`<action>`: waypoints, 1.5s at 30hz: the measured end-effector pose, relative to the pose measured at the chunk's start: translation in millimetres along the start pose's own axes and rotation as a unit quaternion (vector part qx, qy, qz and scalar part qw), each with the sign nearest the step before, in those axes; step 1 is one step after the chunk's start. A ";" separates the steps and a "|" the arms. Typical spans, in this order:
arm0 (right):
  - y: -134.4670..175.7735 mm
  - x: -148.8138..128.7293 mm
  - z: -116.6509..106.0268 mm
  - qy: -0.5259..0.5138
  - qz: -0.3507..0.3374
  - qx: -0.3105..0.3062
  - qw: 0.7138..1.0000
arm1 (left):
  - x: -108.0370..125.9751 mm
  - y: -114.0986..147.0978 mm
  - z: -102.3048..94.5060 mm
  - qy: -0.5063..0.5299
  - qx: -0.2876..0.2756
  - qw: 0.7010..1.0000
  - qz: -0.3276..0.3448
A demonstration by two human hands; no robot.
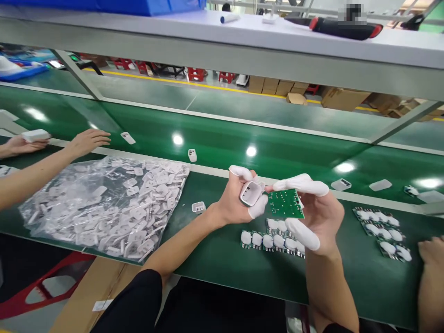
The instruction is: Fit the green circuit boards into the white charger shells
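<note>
L hand [239, 201]: white cots on fingertips, pinching white housing [252, 193], hollow inside visible
R hand [322, 212]: thumb + fingers, also w/ cots, pinching green PCB [284, 203] by edges
PCB pos: held above bench [218, 263], housing just beside at approx 9 o'clock
Board rows [268, 240]: on bench, approx 7 o'clock of PCB
White pcs [149, 217]: heaped w/ clear plastic [76, 178], 9 o'clock of L hand

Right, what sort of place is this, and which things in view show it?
Probably a factory assembly line, likely electronics: what looks like a green conveyor belt carries white cases, circuit boards lie in rows on the bench, and a plastic bag holds many small white parts.
</note>
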State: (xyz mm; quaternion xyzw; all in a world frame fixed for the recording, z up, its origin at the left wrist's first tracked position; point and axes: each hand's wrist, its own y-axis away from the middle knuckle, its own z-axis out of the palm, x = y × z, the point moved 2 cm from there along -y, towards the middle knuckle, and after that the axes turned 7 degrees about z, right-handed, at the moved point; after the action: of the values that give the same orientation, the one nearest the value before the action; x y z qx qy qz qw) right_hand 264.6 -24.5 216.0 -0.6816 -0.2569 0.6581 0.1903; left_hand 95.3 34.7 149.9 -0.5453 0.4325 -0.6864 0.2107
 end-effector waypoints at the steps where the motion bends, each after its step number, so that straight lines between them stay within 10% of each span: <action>1: 3.5 -1.4 -4.7 0.014 -0.009 0.007 1.000 | 1.7 -1.4 4.8 0.012 -0.027 0.999 0.013; 7: 10.4 7.1 -24.6 0.082 -0.024 0.035 0.996 | 5.3 -3.0 -6.8 0.001 -0.194 0.981 0.004; 16: 10.7 18.2 -11.0 0.117 -0.021 0.050 0.992 | -10.6 14.3 2.5 0.021 0.047 0.999 -0.018; 26: 17.8 25.3 -25.2 0.123 0.022 0.018 0.992 | -4.8 31.0 -8.7 -0.063 -0.170 0.978 -0.107; 34: 85.6 67.3 -16.4 0.077 0.142 -0.050 0.986 | -12.6 126.9 -18.9 -0.055 -0.097 0.984 -0.142; 45: 98.9 75.9 2.2 0.110 0.074 -0.073 0.989 | -16.7 132.9 -23.7 -0.107 -0.072 0.991 -0.029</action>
State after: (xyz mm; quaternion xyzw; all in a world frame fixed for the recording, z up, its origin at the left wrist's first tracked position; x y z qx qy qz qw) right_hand 272.4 -57.8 96.1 -0.7788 -0.2311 0.5710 0.1180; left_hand 54.3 -15.4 30.2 -0.6422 0.4396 -0.5968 0.1955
